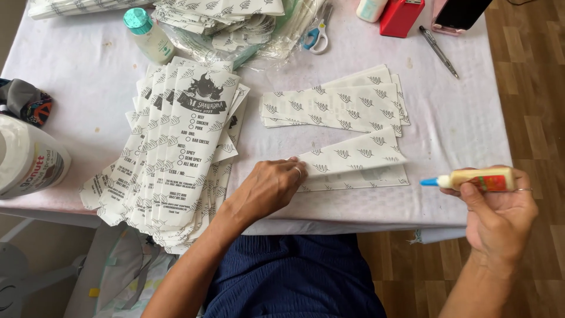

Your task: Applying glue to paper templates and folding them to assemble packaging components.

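Paper is the stuff in hand, and the folded paper sheet point(352, 160) at the near middle of the white tablecloth point(459, 123) serves as the landmark. Far to its left sits a white plastic tub point(26, 159), and nearer on that side lies a fanned stack of printed paper sleeves point(176, 159). The left hand point(268, 188) presses flat on the sheet's left end, fingers together, pinning its raised flap without gripping it. The sheet looks thin, light and limp, likely to crease or slide on the cloth, so holding it down near the fold edge seems the sound way to steady it. Just behind it lies a small pile of patterned sheets point(335, 103), with blue-handled scissors point(315, 38) farther back. To its right, off the table edge, the right hand point(500, 215) is closed around a small glue bottle point(477, 179), blue nozzle pointing back toward the sheet; the bottle looks light and squeezable.
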